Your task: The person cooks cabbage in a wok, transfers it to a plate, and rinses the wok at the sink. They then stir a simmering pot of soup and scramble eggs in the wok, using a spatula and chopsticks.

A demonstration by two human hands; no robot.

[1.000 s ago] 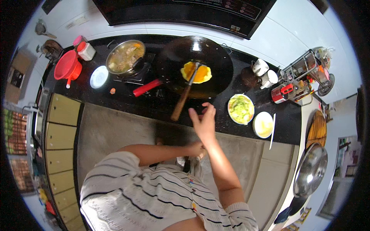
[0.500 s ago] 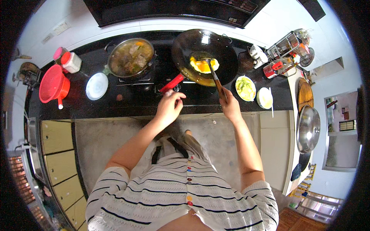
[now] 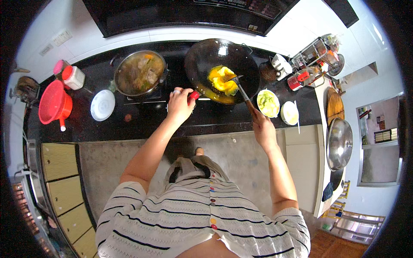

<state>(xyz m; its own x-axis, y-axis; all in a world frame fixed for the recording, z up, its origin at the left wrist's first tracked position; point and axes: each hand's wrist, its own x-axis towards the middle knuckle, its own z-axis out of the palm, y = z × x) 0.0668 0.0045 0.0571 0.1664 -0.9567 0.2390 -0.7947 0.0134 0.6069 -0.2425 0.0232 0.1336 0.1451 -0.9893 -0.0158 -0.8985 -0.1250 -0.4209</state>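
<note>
A black wok (image 3: 202,56) stands on the stove, its red handle (image 3: 194,96) pointing toward me on the left. My left hand (image 3: 179,104) is closed around that handle, and the fingers cover much of it. Yellow egg (image 3: 222,79) lies folded and bunched in the wok's middle. In my right hand (image 3: 263,129) I grip a spatula (image 3: 244,93) with a dark metal shaft and brown wooden handle; its blade touches the right side of the egg. Just beyond my right hand sits a bowl of pale green sliced vegetable (image 3: 268,103).
Left of the wok is a pot of soup (image 3: 140,73) with meat pieces. A pale plate (image 3: 103,105), red colander (image 3: 56,103) and lidded jar (image 3: 74,78) stand farther left. At right are a small bowl (image 3: 289,113), a condiment rack (image 3: 312,60) and a metal lid (image 3: 340,144).
My left hand has moved up and taken hold of the wok's red handle. The egg, earlier spread flatter, is now folded and bunched. My right hand keeps the spatula.
</note>
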